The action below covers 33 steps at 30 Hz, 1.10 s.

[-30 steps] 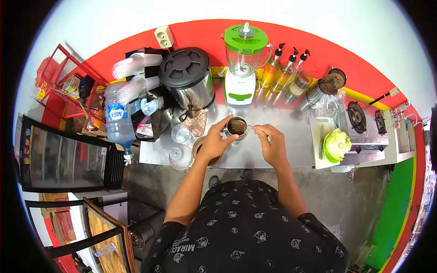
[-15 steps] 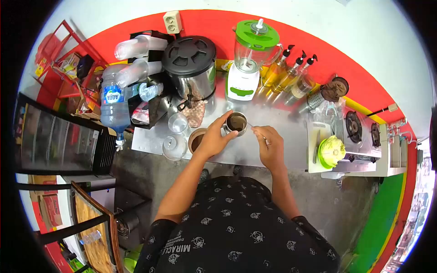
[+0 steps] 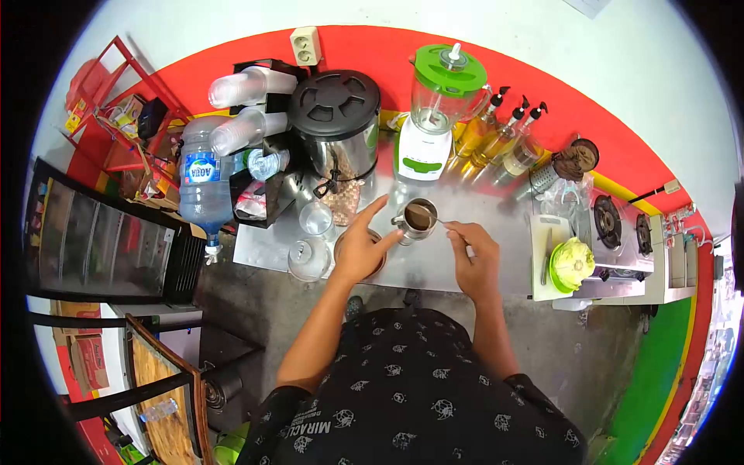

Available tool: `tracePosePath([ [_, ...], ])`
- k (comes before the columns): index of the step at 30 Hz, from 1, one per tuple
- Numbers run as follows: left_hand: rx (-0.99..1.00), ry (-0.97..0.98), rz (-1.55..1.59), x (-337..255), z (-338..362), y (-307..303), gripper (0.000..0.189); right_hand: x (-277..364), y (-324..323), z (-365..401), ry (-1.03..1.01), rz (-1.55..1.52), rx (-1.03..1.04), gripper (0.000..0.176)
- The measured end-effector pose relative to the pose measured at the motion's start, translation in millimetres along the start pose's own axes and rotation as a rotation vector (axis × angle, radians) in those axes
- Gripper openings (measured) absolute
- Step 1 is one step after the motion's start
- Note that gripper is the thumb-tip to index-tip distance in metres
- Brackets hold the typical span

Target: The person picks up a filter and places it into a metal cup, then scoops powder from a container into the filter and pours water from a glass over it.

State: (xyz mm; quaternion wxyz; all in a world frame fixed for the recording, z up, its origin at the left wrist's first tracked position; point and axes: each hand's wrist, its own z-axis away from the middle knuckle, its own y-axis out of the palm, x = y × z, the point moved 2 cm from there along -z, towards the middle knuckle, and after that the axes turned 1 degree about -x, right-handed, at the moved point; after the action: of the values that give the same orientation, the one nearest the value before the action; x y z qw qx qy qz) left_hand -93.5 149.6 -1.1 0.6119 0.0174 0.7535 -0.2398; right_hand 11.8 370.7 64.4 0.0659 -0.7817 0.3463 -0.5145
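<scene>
A metal cup (image 3: 416,234) with dark brown contents stands on the steel counter in front of me. My left hand (image 3: 359,252) is open beside the cup's handle, with index finger and thumb spread apart. My right hand (image 3: 475,256) pinches the thin handle of a spoon (image 3: 441,222), whose head is inside the cup over the brown contents. Partly hidden under my left hand is a brown-rimmed bowl (image 3: 379,267). Left of that hand are a clear glass (image 3: 316,219) and a round clear container (image 3: 308,259).
Behind the cup stand a green-lidded blender (image 3: 422,151), a black-lidded steel drum (image 3: 336,116) and several pump bottles (image 3: 482,139). Stacked plastic cups (image 3: 249,87) and a water jug (image 3: 203,174) are at left. A cabbage (image 3: 573,263) on a board (image 3: 540,288) and a stove (image 3: 620,240) are at right.
My left hand has let go of the metal cup and its fingers have spread beside it. The spoon has moved over the cup's middle. The whole view has shifted slightly.
</scene>
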Motion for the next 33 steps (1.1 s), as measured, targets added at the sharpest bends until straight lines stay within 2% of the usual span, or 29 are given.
tracePosePath([
  [2, -0.074, 0.031, 0.051, 3, 11, -24, 0.072, 6, -6, -3, -0.039, 0.030, -0.032, 0.016],
  [3, -0.117, 0.020, 0.034, 0, 19, -39, 0.061, 5, -9, -3, 0.011, -0.044, -0.092, 0.015],
  [5, -0.159, -0.036, 0.030, 2, 34, -65, 0.056, -2, -10, 0, 0.122, -0.207, -0.200, 0.015],
  [6, -0.191, -0.076, 0.022, 6, 41, -78, 0.052, -4, -8, 2, 0.123, -0.210, -0.186, 0.015],
  [8, -0.282, -0.087, -0.003, 17, 54, -94, 0.050, -11, -5, 3, 0.250, -0.367, -0.224, 0.019],
  [12, -0.376, -0.163, 0.018, 28, 75, -111, 0.042, -10, 15, 1, 0.289, -0.478, -0.140, 0.022],
  [14, -0.388, -0.212, 0.044, 36, 84, -112, 0.038, -1, 41, 1, 0.327, -0.465, -0.004, 0.020],
  [15, -0.389, -0.231, 0.047, 40, 88, -112, 0.035, 8, 54, -2, 0.196, -0.392, 0.066, 0.017],
  [16, -0.415, -0.243, 0.051, 41, 92, -112, 0.035, 10, 64, -4, 0.190, -0.396, 0.095, 0.017],
  [18, -0.371, -0.261, 0.043, 38, 100, -111, 0.033, 15, 83, -6, -0.118, -0.254, 0.231, 0.014],
  [21, -0.399, -0.304, 0.041, 39, 118, -106, 0.030, 14, 101, -4, -0.197, -0.175, 0.421, 0.014],
  [29, -0.403, -0.456, 0.010, 32, 166, -78, 0.024, -25, 139, 38, -0.274, -0.116, 0.446, 0.013],
  [33, -0.449, -0.514, -0.028, 16, 186, -63, 0.023, -39, 148, 50, -0.233, -0.178, 0.459, 0.014],
])
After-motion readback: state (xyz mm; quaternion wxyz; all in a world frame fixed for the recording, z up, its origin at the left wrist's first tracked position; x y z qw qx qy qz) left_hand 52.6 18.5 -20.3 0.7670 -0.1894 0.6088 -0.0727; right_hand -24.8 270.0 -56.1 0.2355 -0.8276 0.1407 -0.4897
